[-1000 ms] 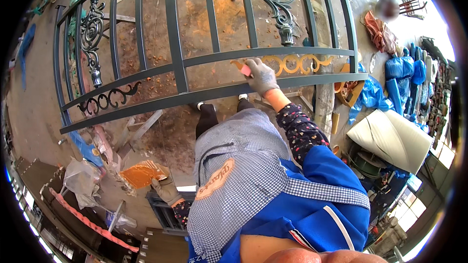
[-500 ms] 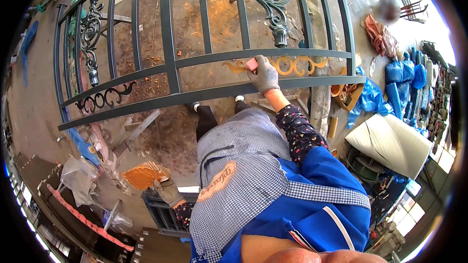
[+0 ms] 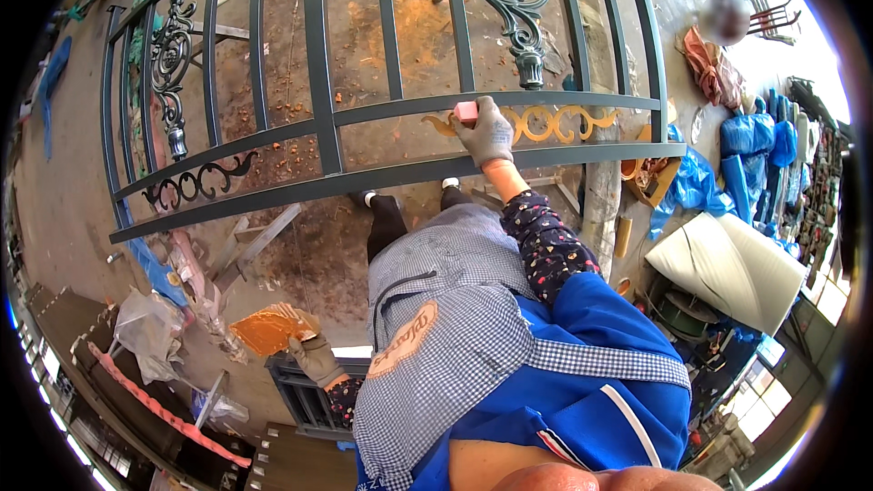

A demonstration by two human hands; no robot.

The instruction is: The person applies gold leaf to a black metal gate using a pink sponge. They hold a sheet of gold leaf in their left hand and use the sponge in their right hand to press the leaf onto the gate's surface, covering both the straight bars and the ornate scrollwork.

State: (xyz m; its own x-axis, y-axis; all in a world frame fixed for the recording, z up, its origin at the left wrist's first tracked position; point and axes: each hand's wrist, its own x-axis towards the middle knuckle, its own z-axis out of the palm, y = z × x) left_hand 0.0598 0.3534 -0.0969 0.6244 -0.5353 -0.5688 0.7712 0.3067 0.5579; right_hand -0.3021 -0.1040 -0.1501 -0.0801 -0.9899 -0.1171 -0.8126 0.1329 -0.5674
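Note:
My right hand (image 3: 492,136), in a grey work glove, grips a small pink sponge block (image 3: 466,111) at the left part of a gold-coloured scroll ornament (image 3: 566,122). That ornament sits between the two lower rails of a dark grey metal railing (image 3: 326,118). Part of the scroll is hidden behind my fingers. Low on the left, my gloved left hand (image 3: 316,360) holds a flat piece of board (image 3: 269,331) smeared with orange-gold paint. A matching scroll ornament (image 3: 202,180) farther left on the railing is black.
Metal trestle legs (image 3: 264,238) stand under the railing. On the right are a cardboard box (image 3: 647,184), blue plastic wrapping (image 3: 696,186) and a large roll of white foam sheet (image 3: 727,268). Clear plastic bags (image 3: 150,332) lie at the left. Another person (image 3: 714,64) is at the far right.
My right hand and the sponge have shifted slightly left and up along the gold scroll. The left hand and its board stay almost in place.

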